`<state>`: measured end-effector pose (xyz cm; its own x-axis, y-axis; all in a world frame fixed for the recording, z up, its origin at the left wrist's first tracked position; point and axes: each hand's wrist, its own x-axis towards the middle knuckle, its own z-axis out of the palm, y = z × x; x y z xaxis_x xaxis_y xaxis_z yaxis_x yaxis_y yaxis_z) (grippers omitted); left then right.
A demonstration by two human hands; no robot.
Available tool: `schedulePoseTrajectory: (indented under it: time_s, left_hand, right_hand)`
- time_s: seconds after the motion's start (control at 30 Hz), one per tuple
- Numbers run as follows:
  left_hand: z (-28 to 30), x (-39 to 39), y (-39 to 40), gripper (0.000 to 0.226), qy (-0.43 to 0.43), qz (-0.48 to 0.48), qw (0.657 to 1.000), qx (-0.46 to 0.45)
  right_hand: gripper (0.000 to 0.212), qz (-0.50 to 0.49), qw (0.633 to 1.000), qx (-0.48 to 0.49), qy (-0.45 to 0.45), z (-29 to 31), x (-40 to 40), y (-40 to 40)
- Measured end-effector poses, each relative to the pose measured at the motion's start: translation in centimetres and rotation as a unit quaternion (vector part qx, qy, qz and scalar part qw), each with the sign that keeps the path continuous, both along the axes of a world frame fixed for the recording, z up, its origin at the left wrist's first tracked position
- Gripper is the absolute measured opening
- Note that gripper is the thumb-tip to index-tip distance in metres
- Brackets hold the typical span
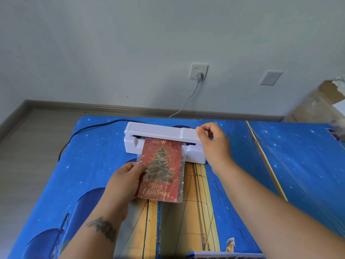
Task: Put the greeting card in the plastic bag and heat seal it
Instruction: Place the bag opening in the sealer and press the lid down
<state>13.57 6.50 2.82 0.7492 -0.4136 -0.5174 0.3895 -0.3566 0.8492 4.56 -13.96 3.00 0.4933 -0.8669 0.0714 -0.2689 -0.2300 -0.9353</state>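
Note:
A red "Merry Christmas" greeting card (162, 171) with a tree picture sits inside a clear plastic bag (181, 184). The bag's far end lies in the slot of a white heat sealer (158, 132) on the table. My left hand (127, 182) pinches the bag and card at their left edge. My right hand (212, 144) grips the right end of the sealer's lid, thumb on top. The lid looks slightly raised; the bag's mouth is hidden under it.
The table (89, 165) wears a blue starry cloth with a yellow ship print. A black cable (74, 135) runs off the left edge, and a grey cord (188, 100) goes to a wall socket (198, 71). Cardboard boxes (317, 101) stand at the right.

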Motion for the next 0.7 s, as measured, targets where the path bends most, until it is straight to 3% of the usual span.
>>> schedulePoseTrajectory:
  time_s: [0.7]
  left_hand:
    - [-0.17, -0.04, -0.15, 0.023, -0.008, 0.008, 1.000, 0.015]
  right_hand:
    - [0.013, 0.002, 1.000, 0.005, -0.013, -0.45, 0.07, -0.16]
